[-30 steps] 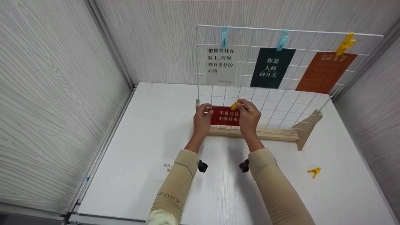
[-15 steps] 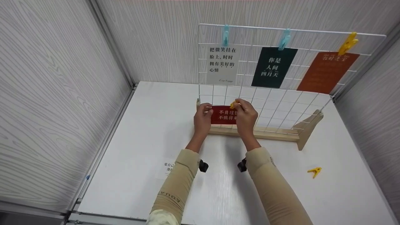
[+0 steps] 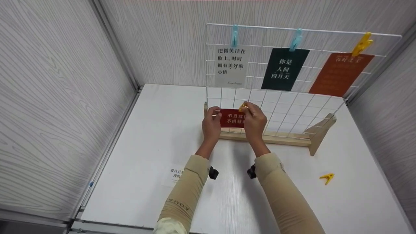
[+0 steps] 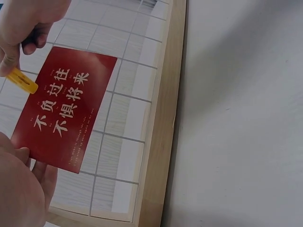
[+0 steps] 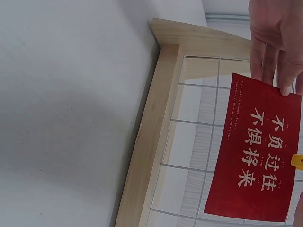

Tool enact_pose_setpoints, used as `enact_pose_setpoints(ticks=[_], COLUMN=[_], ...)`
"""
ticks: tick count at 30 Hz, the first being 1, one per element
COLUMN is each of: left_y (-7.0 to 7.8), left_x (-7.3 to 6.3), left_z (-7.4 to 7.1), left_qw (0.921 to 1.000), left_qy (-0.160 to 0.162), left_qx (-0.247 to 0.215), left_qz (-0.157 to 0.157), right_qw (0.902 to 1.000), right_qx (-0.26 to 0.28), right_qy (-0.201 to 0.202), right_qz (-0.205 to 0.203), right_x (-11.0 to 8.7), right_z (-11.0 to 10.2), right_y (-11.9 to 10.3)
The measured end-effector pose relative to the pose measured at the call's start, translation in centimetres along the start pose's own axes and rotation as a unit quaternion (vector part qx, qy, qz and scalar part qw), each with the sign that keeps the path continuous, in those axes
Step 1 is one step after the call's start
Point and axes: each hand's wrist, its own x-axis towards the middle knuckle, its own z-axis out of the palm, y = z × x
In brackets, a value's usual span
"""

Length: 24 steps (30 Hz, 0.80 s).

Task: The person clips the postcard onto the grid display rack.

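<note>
Between both hands a red card (image 3: 231, 118) with white lettering stands in front of the lower left of a white wire grid. My left hand (image 3: 212, 126) pinches the card's left end between thumb and fingers. In my right hand (image 3: 255, 121) is a small yellow clothespin (image 3: 242, 107), pinched at its handles. The left wrist view shows the tip of this clothespin (image 4: 23, 81) at the card's top edge, near the middle. From the right wrist, the card (image 5: 253, 151) faces the camera whole, and only the clothespin's tip (image 5: 297, 161) shows.
The grid stands in a wooden base (image 3: 286, 140). Clothespins hold a white card (image 3: 230, 68), a dark green card (image 3: 285, 70) and an orange card (image 3: 341, 74) along its top. A loose yellow clothespin (image 3: 327, 178) lies right; a white card (image 3: 172, 177) lies partly under the left sleeve.
My right hand has moved slightly left with the yellow clothespin, along the card's top edge, and covers more of the card's right end. The left hand keeps its grip nearly in place.
</note>
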Motion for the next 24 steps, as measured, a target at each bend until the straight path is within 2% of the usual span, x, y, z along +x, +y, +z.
enact_pose_setpoints(ticks=[4, 13, 18, 24], left_y=[-0.1, -0.3, -0.2, -0.2], left_x=[-0.1, -0.4, -0.5, -0.5], left_z=[0.1, 0.4, 0.5, 0.4], left_qw=[0.9999, 0.9999, 1.0000, 0.9998], left_qy=[0.005, 0.004, 0.005, 0.006], left_qx=[0.012, 0.006, 0.008, 0.016], left_qz=[0.007, 0.007, -0.001, 0.007], right_qw=[0.9998, 0.9955, 0.9913, 0.9833], right_qx=[-0.013, -0.068, -0.123, -0.182], right_qy=[-0.012, -0.015, -0.012, 0.004], right_qz=[0.010, 0.064, 0.044, 0.005], right_x=[-0.1, -0.4, -0.4, -0.4], right_z=[0.1, 0.2, 0.4, 0.8], right_y=[-0.1, -0.9, -1.3, -1.5])
